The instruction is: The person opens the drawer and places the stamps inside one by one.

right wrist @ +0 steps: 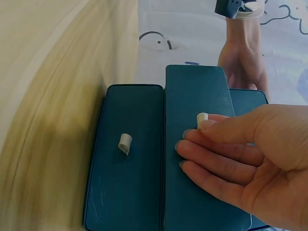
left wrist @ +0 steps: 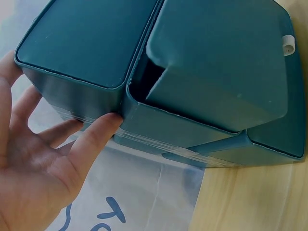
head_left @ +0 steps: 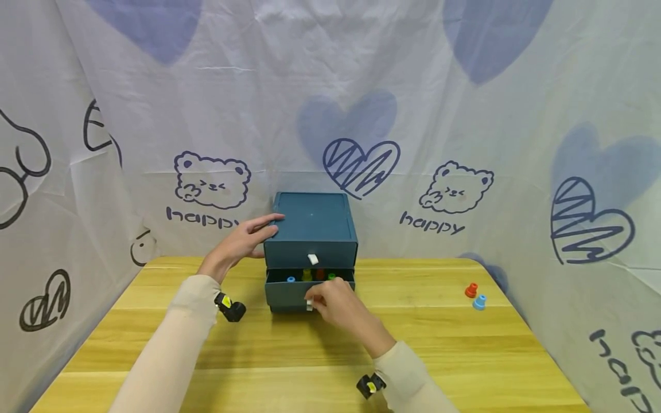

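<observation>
A dark teal drawer cabinet (head_left: 314, 217) stands at the back of the table. Its middle drawer (head_left: 285, 296) is pulled part way out, and small coloured pieces show inside, among them a blue one (head_left: 291, 279) and a yellow one (head_left: 307, 275). My right hand (head_left: 338, 304) pinches that drawer's white pull tab (right wrist: 202, 118) between thumb and forefinger, its other fingers lying along the drawer front. With fingers spread, my left hand (head_left: 238, 245) rests against the cabinet's left side and upper edge. The bottom drawer (right wrist: 130, 187) is closed, its white tab (right wrist: 125, 142) facing out.
On the table's right side, a red cone-shaped piece (head_left: 471, 290) and a light blue one (head_left: 479, 302) stand close together. Behind the wooden table (head_left: 248, 367) hangs a white printed cloth (head_left: 279, 137), which also runs along both sides. The top drawer has a white tab (head_left: 312, 259).
</observation>
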### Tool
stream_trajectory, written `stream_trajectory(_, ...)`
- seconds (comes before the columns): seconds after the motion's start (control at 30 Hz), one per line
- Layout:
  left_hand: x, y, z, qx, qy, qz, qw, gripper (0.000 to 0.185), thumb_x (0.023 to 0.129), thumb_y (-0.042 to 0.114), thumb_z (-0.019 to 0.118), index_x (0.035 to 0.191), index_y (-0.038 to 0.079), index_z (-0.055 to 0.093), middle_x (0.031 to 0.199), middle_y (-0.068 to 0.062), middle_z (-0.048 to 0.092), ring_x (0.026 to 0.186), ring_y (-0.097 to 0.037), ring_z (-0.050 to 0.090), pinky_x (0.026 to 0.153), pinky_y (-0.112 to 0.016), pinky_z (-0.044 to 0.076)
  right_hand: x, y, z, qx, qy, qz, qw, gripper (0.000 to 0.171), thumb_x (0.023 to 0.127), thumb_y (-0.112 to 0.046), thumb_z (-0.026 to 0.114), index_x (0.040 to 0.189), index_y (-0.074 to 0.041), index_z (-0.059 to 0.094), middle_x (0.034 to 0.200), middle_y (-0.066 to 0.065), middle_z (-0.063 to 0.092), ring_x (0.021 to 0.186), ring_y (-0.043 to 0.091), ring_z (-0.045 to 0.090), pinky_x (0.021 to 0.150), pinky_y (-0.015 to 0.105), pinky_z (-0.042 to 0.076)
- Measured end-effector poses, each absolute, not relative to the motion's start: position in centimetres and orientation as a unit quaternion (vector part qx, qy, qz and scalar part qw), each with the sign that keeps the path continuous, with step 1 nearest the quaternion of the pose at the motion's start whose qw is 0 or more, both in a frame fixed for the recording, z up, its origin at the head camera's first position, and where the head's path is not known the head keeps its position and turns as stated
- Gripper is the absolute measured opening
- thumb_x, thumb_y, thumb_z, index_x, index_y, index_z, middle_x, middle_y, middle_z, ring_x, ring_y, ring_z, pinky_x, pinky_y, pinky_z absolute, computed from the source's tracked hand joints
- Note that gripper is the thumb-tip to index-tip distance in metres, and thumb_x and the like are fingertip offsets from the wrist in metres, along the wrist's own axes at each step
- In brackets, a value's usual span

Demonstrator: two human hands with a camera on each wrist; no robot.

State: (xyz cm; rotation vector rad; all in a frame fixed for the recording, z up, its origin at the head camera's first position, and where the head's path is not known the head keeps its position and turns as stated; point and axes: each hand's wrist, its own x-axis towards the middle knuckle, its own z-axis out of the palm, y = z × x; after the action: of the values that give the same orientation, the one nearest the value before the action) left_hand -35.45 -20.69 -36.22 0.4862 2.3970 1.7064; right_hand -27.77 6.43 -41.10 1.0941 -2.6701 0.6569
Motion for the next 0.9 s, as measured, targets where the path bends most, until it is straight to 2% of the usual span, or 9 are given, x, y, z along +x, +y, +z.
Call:
stream_trajectory(0.43, -35.4, -20.7, -36.2, 0.164, 0.804, 0.566, 0.081, 0.058, 0.107, 0.047, 0.052, 0.16, 0.028, 0.039, 0.173, -0.01, 0.02, 0.159, -0.039, 0.023, 0.114, -0.07, 0.04, -29.8, 6.4, -41.2, 0.378, -0.891, 0.227, 0.104, 0.013, 0.096, -0.004, 0.071, 0.104, -0.005, 0.082, 0.092, 0.008, 0.081, 0.075, 0.018, 0.074, 0.065, 0.019, 0.058)
stream_trajectory(0.9, -35.5, -20.5, -36.2, 0.161, 0.802, 0.569, 0.08, 0.057, 0.107, 0.046, 0.053, 0.159, 0.028, 0.04, 0.173, -0.01, 0.02, 0.159, -0.039, 0.022, 0.113, -0.071, 0.04, -31.2, 6.3, -41.3, 0.347, -0.904, 0.241, 0.07, 0.015, 0.097, -0.008, 0.071, 0.108, -0.006, 0.081, 0.098, 0.008, 0.08, 0.084, 0.019, 0.075, 0.073, 0.024, 0.062)
